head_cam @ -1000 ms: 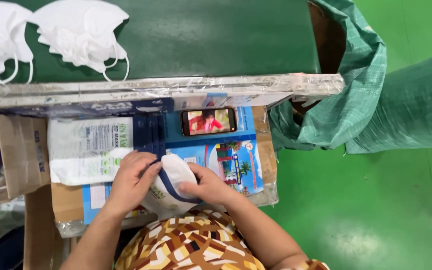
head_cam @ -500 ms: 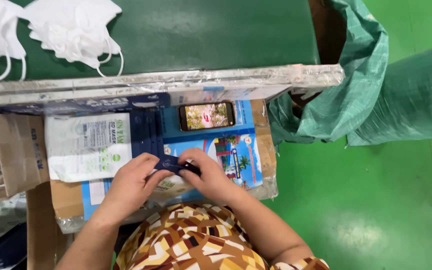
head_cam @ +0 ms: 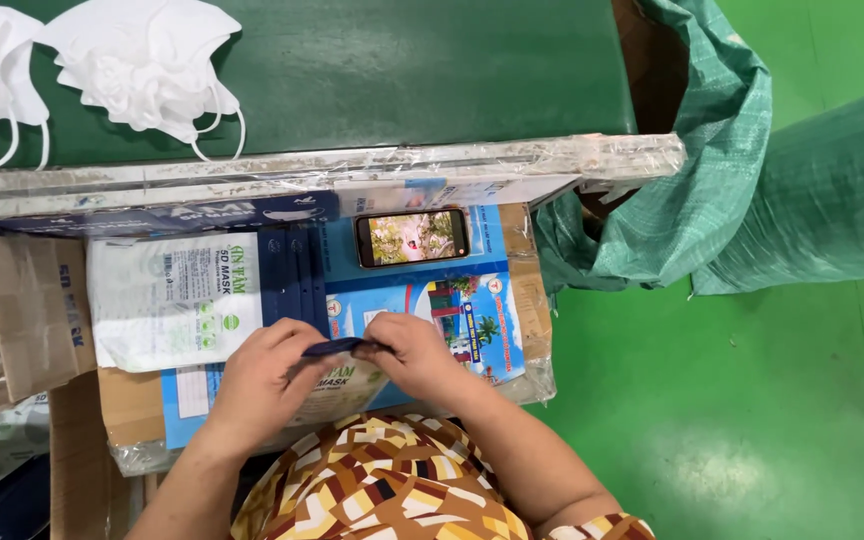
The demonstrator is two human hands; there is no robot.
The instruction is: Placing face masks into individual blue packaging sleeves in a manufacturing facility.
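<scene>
Both the left hand (head_cam: 264, 385) and the right hand (head_cam: 422, 358) pinch the dark blue top edge of a glossy flat plastic mask pouch (head_cam: 337, 372), low over the blue printed cardboard sheet (head_cam: 452, 300) beside a stack of white pouches (head_cam: 177, 298).

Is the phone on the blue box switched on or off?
On. The phone lies flat, screen up, on the blue box, and its screen shows a bright colour picture rather than a dark blank.
</scene>
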